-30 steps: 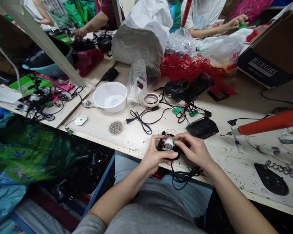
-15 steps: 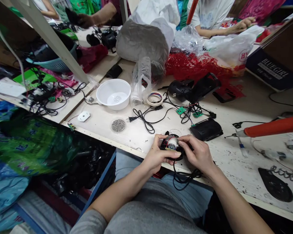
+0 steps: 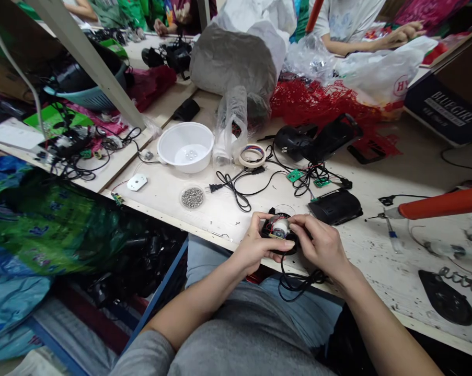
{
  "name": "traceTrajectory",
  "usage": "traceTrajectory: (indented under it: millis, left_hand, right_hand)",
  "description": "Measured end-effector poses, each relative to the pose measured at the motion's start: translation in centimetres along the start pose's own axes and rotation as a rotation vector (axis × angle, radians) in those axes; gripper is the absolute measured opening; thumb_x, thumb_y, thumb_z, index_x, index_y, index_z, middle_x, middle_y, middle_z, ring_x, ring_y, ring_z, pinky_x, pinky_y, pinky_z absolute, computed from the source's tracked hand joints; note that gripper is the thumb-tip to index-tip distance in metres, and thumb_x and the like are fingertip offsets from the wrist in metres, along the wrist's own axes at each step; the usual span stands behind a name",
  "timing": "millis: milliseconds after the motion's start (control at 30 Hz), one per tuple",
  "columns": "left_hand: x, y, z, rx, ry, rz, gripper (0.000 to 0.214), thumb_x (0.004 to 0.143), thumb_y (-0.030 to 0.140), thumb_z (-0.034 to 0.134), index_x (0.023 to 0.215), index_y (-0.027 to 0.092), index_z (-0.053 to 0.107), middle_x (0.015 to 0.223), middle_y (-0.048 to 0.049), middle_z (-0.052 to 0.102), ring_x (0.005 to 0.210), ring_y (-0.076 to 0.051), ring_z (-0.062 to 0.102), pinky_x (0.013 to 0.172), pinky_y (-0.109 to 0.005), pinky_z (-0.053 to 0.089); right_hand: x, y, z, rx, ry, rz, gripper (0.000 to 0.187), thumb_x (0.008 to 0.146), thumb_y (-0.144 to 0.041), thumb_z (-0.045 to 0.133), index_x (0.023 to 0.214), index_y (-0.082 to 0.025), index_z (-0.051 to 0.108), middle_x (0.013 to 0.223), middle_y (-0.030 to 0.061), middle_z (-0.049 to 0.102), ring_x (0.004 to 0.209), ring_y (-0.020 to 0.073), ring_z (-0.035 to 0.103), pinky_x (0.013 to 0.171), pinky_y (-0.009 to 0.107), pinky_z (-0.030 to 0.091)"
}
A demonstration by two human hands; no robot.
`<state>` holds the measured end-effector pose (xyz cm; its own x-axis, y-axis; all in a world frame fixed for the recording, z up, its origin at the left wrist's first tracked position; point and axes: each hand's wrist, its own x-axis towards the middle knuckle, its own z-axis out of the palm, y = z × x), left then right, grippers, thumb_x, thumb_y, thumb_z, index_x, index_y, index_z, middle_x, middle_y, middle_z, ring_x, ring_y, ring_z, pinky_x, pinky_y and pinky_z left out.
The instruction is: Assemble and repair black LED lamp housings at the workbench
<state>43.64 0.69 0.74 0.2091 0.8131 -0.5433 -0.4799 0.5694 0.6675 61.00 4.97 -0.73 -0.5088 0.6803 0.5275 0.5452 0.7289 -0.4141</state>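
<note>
white-painted workbench [image 3: 361, 271], speckled with dark marks, running across a crowded workshop: entry for one seated person and the items at hand. left hand [image 3: 255, 246] and right hand [image 3: 320, 245] both close in a narrow grip around a round black plastic housing [image 3: 267, 228], held together just above the bench's near edge. a small silver motor [image 3: 281, 226] sits in the housing, with thin coloured wires about it, and the right hand's fingertips [image 3: 294, 222] press at its right side. black cable [image 3: 299, 282] hangs from the housing past the bench edge. just beyond the hands: black plastic casing [image 3: 335, 206], two green circuit boards [image 3: 294, 175], tangled black power cord with plug [image 3: 236, 188]. further left: steel balls in a small round dish [image 3: 192, 198], white plastic bowl [image 3: 186, 147], roll of masking tape [image 3: 254, 155], clear plastic bag [image 3: 228, 128]. to the right: orange-handled soldering iron [image 3: 443, 202], black iron-shaped cover [image 3: 446, 297], metal spring [image 3: 461, 279]. behind: red plastic netting [image 3: 322, 104], large grey bag [image 3: 236, 62], black-and-white printed box [image 3: 443, 99]. at the far side, a co-worker's hand [image 3: 404, 34] rests among white plastic bags, and a second co-worker's hand [image 3: 161, 27] shows at a neighbouring bench. lower left, a green and blue bag [image 3: 35, 224] lies below the bench.
</note>
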Motion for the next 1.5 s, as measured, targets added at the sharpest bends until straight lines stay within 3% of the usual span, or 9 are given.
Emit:
traceTrajectory:
  millis: [233, 467, 700, 1133, 1300, 1367, 1500]
  left_hand:
    - [0.2, -0.2, 0.1, 0.016, -0.014, -0.003, 0.078, 0.048, 0.025, 0.091, 0.107, 0.026, 0.040, 0.078, 0.0060, 0.062, 0.045, -0.010, 0.059, 0.042, -0.019, 0.045]
    - [-0.1, 0.2, 0.0, 0.020, -0.084, -0.010, 0.093, 0.053, 0.023, 0.089, 0.131, 0.030, 0.038, 0.084, 0.0051, 0.065, 0.048, -0.009, 0.059, 0.047, -0.020, 0.049]
    - [-0.1, 0.5, -0.6, 0.050, -0.076, -0.013, 0.084, 0.055, 0.028, 0.090, 0.125, 0.028, 0.045, 0.091, 0.0023, 0.064, 0.052, -0.010, 0.064, 0.048, -0.018, 0.047]
    - [-0.1, 0.3, -1.7, 0.057, -0.063, -0.012, 0.086, 0.052, 0.026, 0.093, 0.122, 0.030, 0.044, 0.098, 0.0025, 0.064, 0.066, -0.011, 0.064, 0.062, -0.028, 0.058]
    - [0.2, -0.1, -1.9, 0.137, -0.054, -0.003, 0.088, 0.055, 0.032, 0.092, 0.127, 0.031, 0.041, 0.098, 0.0026, 0.063, 0.063, -0.012, 0.064, 0.062, -0.030, 0.057]
    - [0.4, -0.7, -2.1, 0.259, -0.047, 0.087, 0.083, 0.060, 0.035, 0.090, 0.128, 0.029, 0.042, 0.102, 0.0004, 0.064, 0.067, -0.014, 0.065, 0.066, -0.033, 0.058]
    - [0.6, -2.0, -3.0, 0.656, 0.037, 0.461, 0.069, 0.065, 0.034, 0.087, 0.125, 0.025, 0.053, 0.121, -0.0067, 0.060, 0.109, -0.026, 0.063, 0.094, -0.042, 0.056]
  right_hand:
    - [0.0, 0.2, -0.2, -0.020, -0.014, -0.037, 0.011, 0.098, -0.014, 0.051, 0.099, -0.020, 0.061, 0.081, 0.0035, 0.073, 0.068, 0.0158, 0.069, 0.063, 0.025, 0.053]
    - [-0.2, 0.6, -0.6, 0.101, -0.056, 0.084, 0.018, 0.101, -0.020, 0.047, 0.102, -0.020, 0.065, 0.087, 0.0042, 0.075, 0.074, 0.0161, 0.071, 0.068, 0.026, 0.054]
    - [0.2, 0.6, -0.8, 0.320, -0.145, 0.335, 0.025, 0.099, -0.026, 0.044, 0.100, -0.020, 0.069, 0.075, 0.0009, 0.068, 0.062, 0.0143, 0.063, 0.061, 0.026, 0.050]
    - [0.0, 0.7, 0.0, 0.574, -0.121, 0.442, 0.025, 0.093, -0.021, 0.043, 0.099, -0.020, 0.067, 0.075, 0.0009, 0.068, 0.060, 0.0125, 0.061, 0.059, 0.025, 0.050]
    - [0.1, 0.5, -0.2, 0.441, -0.151, 0.379, 0.021, 0.093, -0.019, 0.045, 0.101, -0.021, 0.065, 0.085, 0.0021, 0.071, 0.073, 0.0154, 0.067, 0.070, 0.028, 0.052]
    - [0.0, 0.4, -0.2, 0.365, -0.157, 0.332, 0.019, 0.096, -0.023, 0.048, 0.104, -0.022, 0.064, 0.090, 0.0035, 0.072, 0.080, 0.0173, 0.068, 0.074, 0.029, 0.052]
    - [-0.7, 0.3, 0.6, 0.279, -0.138, 0.258, 0.014, 0.096, -0.022, 0.049, 0.105, -0.021, 0.061, 0.088, 0.0044, 0.071, 0.077, 0.0179, 0.067, 0.072, 0.030, 0.053]
